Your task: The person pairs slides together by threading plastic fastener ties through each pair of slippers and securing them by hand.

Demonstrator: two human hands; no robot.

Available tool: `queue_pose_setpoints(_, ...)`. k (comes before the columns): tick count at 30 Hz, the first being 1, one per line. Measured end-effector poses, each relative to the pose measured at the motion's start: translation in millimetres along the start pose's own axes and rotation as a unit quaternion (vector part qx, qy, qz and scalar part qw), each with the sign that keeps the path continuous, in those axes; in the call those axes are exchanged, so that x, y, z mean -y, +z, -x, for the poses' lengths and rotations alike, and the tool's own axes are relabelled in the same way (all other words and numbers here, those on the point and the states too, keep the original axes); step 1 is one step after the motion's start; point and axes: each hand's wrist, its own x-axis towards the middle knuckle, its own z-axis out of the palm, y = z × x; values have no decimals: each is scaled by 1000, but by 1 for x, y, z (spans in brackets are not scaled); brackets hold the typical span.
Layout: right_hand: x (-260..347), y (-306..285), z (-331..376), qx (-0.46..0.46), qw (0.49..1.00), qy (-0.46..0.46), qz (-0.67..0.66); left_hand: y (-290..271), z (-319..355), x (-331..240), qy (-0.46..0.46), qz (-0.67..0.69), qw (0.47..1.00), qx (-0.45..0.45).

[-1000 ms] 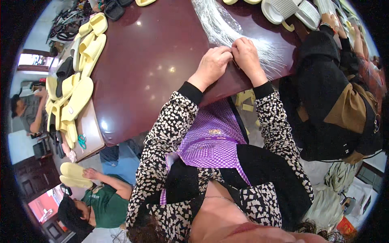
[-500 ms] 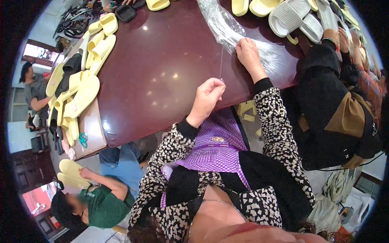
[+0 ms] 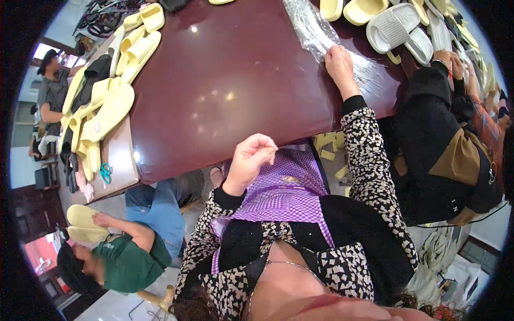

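Her right hand [image 3: 341,60] presses flat on the plastic bags [image 3: 316,29] — left hand [image 3: 251,156] pinched shut at the table [image 3: 225,91] edge.

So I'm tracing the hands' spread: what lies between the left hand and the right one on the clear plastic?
In the head view, only bare maroon tabletop lies between left hand and right hand, which rests on the clear plastic.

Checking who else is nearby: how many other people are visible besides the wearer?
3: a green-shirted person lower left, a grey-shirted person far left, a dark-jacketed person right. More may be hidden.
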Motion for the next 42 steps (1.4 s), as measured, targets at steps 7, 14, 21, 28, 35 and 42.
queue_pose_setpoints(7, 48, -29, 3, 62, 963, -18, -262, -41, 26, -15, 76, -13, 989, -126)
queue_pose_setpoints(14, 204, -106, 65, 253, 861, -219, -382, -32, 12, -33, 84, 4, 987, -134)
queue_pose_setpoints(21, 187, -89, 78, 317, 840, -204, -390, -52, 36, -53, 180, 45, 965, -186)
queue_pose_setpoints(28, 148, -86, 59, 326, 835, -106, -431, -88, 62, -56, 253, 73, 926, -270)
queue_pose_setpoints(35, 160, -72, 57, 245, 867, -127, -414, -93, 63, -60, 277, 91, 908, -302)
queue_pose_setpoints(42, 172, -66, 58, 158, 891, -216, -366, -107, 69, -75, 295, 158, 874, -351)
